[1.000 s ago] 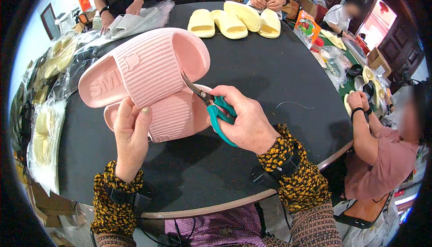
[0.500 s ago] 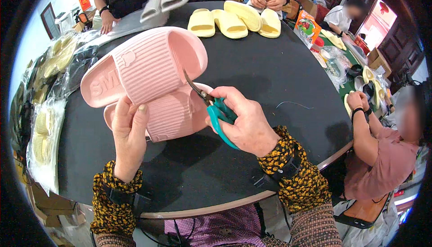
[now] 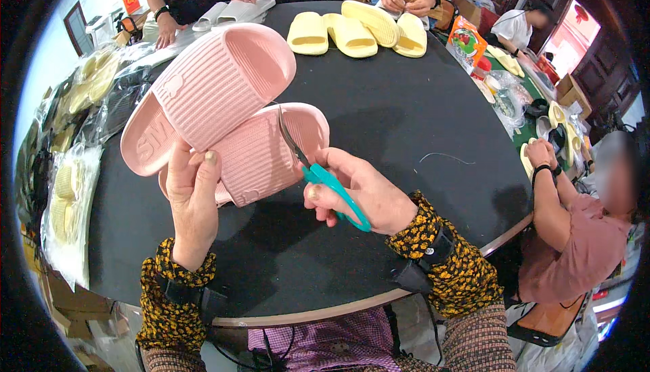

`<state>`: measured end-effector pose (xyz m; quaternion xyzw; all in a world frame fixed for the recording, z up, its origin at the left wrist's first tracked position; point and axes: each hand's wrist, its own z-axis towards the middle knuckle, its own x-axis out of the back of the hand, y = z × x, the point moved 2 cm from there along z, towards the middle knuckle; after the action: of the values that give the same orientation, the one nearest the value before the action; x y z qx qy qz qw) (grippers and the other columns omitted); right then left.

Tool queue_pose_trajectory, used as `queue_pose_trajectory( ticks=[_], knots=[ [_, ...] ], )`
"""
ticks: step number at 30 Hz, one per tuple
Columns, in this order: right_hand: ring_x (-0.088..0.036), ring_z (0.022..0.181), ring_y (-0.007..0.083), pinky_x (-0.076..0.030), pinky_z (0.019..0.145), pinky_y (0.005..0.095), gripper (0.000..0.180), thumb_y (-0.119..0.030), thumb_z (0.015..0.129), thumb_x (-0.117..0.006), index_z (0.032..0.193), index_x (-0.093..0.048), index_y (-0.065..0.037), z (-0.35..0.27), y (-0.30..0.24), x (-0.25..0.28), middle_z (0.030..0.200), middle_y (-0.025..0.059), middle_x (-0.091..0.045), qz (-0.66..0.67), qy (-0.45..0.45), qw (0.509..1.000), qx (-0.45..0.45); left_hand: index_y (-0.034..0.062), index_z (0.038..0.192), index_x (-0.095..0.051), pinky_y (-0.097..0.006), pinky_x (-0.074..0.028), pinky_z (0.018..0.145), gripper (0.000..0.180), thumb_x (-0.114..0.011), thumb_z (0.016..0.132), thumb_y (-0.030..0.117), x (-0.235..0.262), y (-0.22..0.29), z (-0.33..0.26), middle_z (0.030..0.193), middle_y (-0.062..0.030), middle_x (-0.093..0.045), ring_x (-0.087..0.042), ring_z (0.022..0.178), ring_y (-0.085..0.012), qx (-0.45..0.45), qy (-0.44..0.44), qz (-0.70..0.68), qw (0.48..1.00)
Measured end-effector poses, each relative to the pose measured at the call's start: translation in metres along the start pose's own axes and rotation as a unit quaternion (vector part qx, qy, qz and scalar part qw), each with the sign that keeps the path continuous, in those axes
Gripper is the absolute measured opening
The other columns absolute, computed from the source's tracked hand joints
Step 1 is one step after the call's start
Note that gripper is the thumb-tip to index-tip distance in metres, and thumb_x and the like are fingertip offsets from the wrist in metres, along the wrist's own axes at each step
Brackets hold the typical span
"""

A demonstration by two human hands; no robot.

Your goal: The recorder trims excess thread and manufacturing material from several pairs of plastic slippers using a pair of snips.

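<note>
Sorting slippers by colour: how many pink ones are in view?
2. One pink slipper is held up by the left hand; the other pink slipper lies beneath it, near the scissors in the right hand.

Upper slipper (image 3: pixel 217 87) overlaps the lower slipper (image 3: pixel 271 155); scissors (image 3: pixel 325 179) at their four o'clock; four slippers (image 3: pixel 359 30) at counter's (image 3: pixel 406 121) twelve o'clock.

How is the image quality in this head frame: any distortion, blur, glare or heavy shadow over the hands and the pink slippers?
Head view: strong fisheye bending, the round black table edge curves and the corners go dark; left hand, right hand, pink slippers and teal scissors are sharp and evenly lit; soft shadows under them; doorway at upper right is overexposed; a seated person's face at right is blurred.
</note>
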<state>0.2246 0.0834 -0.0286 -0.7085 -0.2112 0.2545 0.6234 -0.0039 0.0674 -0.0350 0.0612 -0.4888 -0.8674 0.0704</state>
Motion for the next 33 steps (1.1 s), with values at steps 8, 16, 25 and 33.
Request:
queue_pose_trajectory(
  ticks=[8,16,25,33],
  knots=[
    [-0.06,0.068,0.0122,-0.049,0.058,0.0255,0.036,-0.027,0.09,-0.059,0.114,-0.046,-0.003,-0.004,0.002,-0.003,0.088,0.0088,-0.06,0.119,-0.052,0.991,-0.026,0.0024,0.141,-0.028,-0.032,-0.042,0.096,0.047,-0.043,0.097,0.007,0.004,-0.007,-0.001,0.133,-0.0135,-0.047,-0.05,0.118,-0.02,0.002,-0.058,0.003,0.998],
    [-0.061,0.069,0.0133,-0.05,0.058,0.0257,0.037,-0.028,0.091,-0.057,0.116,-0.046,-0.003,-0.004,0.001,-0.004,0.088,0.0097,-0.06,0.141,-0.057,0.988,-0.012,-0.0076,0.124,-0.048,-0.024,-0.044,0.084,0.034,-0.05,0.093,0.006,-0.004,0.003,0.0,0.104,-0.0082,-0.064,-0.055,0.095,-0.0091,-0.029,0.013,0.021,0.999],
    [-0.061,0.069,0.013,-0.049,0.06,0.0253,0.035,-0.025,0.091,-0.056,0.117,-0.046,-0.003,-0.006,-0.003,-0.007,0.087,0.0091,-0.06,0.087,-0.05,0.995,-0.006,-0.0043,0.132,-0.038,-0.03,-0.042,0.092,0.04,-0.048,0.095,0.008,0.003,0.0,0.001,0.121,-0.0123,-0.054,-0.052,0.108,-0.0161,-0.022,-0.01,0.022,0.999],
    [-0.061,0.069,0.013,-0.049,0.059,0.0256,0.035,-0.029,0.093,-0.051,0.117,-0.046,-0.004,-0.005,-0.001,-0.005,0.087,0.0089,-0.06,0.112,-0.033,0.993,0.004,-0.0082,0.127,-0.044,-0.028,-0.042,0.092,0.036,-0.049,0.093,0.003,-0.008,0.002,-0.003,0.115,-0.0126,-0.06,-0.054,0.106,-0.0142,0.0,0.011,-0.042,0.999]
  ],
)
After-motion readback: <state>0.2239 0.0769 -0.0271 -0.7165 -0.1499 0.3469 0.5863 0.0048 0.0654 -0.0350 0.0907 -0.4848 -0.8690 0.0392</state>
